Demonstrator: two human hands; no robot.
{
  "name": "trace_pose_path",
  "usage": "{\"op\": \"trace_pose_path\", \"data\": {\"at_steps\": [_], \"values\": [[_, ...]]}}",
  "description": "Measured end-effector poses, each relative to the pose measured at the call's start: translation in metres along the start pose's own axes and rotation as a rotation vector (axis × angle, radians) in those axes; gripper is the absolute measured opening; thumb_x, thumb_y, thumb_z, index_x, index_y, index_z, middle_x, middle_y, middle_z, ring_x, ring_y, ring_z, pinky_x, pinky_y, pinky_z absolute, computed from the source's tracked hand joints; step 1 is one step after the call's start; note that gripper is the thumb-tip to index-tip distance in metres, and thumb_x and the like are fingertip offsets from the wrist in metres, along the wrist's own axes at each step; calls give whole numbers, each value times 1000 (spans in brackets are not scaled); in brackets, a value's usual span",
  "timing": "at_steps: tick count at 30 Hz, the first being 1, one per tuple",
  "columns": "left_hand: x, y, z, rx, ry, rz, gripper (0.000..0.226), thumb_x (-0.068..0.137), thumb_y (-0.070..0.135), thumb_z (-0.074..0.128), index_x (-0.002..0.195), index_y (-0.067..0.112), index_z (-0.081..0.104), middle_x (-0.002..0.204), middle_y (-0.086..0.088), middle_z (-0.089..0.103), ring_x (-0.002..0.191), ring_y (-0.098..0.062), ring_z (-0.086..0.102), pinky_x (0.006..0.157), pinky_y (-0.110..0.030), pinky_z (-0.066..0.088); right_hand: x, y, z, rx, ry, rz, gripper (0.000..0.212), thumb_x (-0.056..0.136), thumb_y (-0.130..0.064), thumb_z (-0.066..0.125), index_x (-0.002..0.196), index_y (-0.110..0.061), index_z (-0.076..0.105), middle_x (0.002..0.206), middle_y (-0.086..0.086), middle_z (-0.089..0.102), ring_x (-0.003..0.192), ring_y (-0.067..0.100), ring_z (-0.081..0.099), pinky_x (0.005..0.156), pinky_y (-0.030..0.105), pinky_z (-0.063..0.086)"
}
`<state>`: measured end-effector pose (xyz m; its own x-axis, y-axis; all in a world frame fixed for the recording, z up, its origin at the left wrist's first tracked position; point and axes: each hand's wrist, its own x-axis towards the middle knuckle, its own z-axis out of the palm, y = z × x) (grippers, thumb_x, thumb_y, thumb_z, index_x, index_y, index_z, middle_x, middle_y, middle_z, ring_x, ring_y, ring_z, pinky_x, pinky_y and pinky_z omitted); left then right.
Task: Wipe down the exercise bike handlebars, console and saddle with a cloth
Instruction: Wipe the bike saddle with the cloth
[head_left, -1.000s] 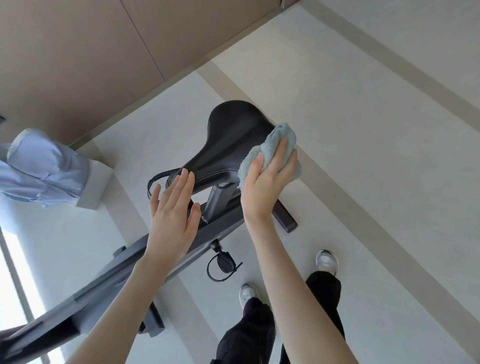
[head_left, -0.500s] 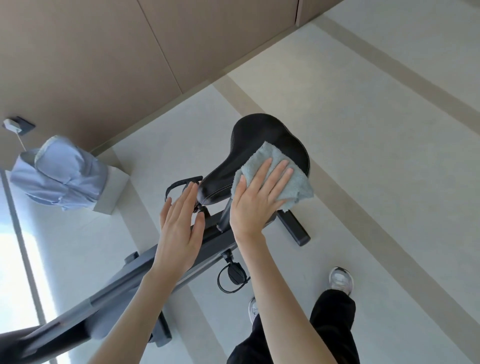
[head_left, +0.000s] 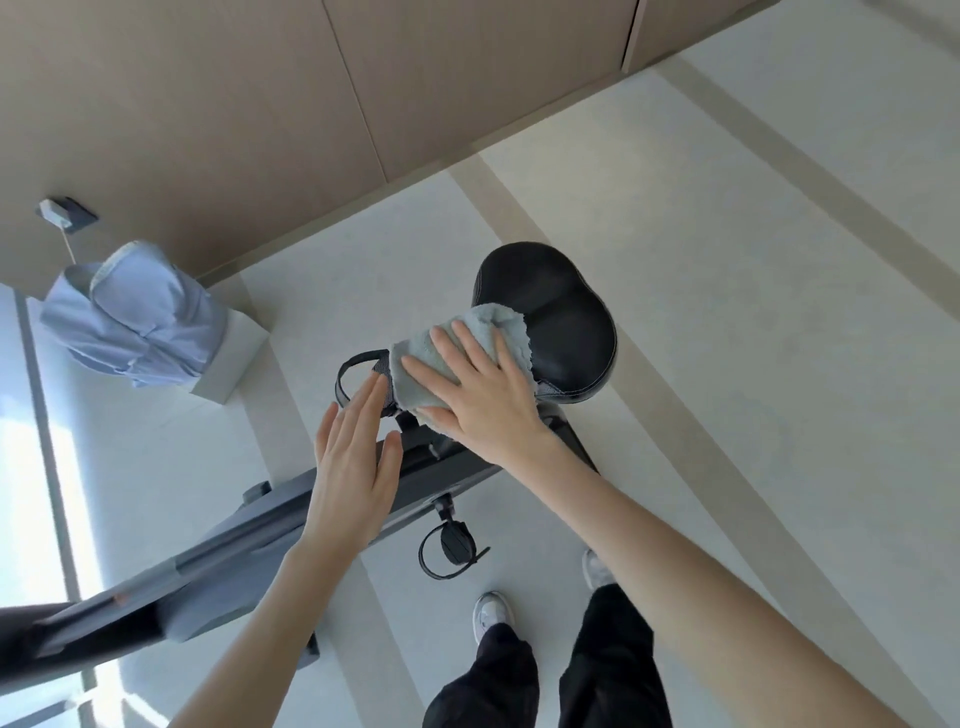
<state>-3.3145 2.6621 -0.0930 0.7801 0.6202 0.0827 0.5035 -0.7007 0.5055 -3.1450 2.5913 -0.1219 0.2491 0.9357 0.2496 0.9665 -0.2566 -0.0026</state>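
Frame (head_left: 234, 566): grey beam, lower left to centre.
Saddle (head_left: 566, 322): black, centre; wide rear is left bare.
Left hand (head_left: 353, 483): held flat, nothing gripped, over the frame.
Right hand (head_left: 483, 400): fingers spread straight, pressed down.
Cloth (head_left: 493, 322): pale blue, pinned on the saddle's narrow front; best kept flat and drawn evenly rearward.

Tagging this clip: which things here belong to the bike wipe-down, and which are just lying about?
Job: cloth, right hand pressing it, black saddle, bike frame, left hand.
Lying about: blue garment, white box, wall plug.
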Motion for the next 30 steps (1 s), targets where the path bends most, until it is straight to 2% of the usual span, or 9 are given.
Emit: {"op": "trace_pose_path", "data": {"at_steps": [2,7,11,14,19,25,27,30], "values": [[3,9,4,5,8,-8,51,96,23,31,147,14,28,151,3,30,139,-4,24,119,-31,4,-6,21,-11,-51,-80,32,50,96,-47,36,143,-28,38,147,11,40,137,30,32,110,49,28],[11,36,16,60,-52,-28,52,98,28,29,147,13,30,153,-2,30,140,-11,26,119,-33,3,-34,71,-34,-38,-130,233,51,95,-40,32,140,-20,43,146,15,39,137,32,32,110,53,27],[19,57,26,167,-95,-73,58,97,39,21,148,13,28,154,-4,27,142,-18,23,119,-40,5,-33,86,-40,21,-142,340,50,94,-42,32,138,-22,46,146,19,39,135,34,36,107,54,29],[26,69,32,235,-92,-129,60,97,43,19,148,14,29,155,-5,27,143,-22,22,118,-43,8,-14,92,-36,93,-188,375,51,95,-46,37,143,-26,38,150,20,30,138,35,28,108,55,25],[30,84,40,299,-65,-248,62,96,48,17,147,17,31,154,-4,28,144,-22,21,117,-43,4,41,110,-19,160,-265,313,54,96,-50,33,146,-33,25,156,16,14,142,32,11,110,53,15],[34,95,49,312,-32,-355,64,94,52,13,149,23,27,157,1,21,146,-16,13,116,-41,-5,97,119,-12,156,-386,194,54,89,-62,30,132,-32,44,142,13,36,130,31,28,102,51,24],[34,98,52,311,-24,-387,65,93,53,11,149,24,25,157,2,18,146,-14,10,116,-41,-5,97,117,-12,153,-402,172,56,88,-64,29,133,-33,43,144,11,34,130,32,28,100,53,25],[34,102,56,304,-22,-427,63,94,52,14,150,25,23,158,3,15,146,-14,7,116,-42,-6,77,118,-15,125,-328,89,51,93,-57,28,139,-35,36,150,7,26,136,32,21,102,56,23]]}}
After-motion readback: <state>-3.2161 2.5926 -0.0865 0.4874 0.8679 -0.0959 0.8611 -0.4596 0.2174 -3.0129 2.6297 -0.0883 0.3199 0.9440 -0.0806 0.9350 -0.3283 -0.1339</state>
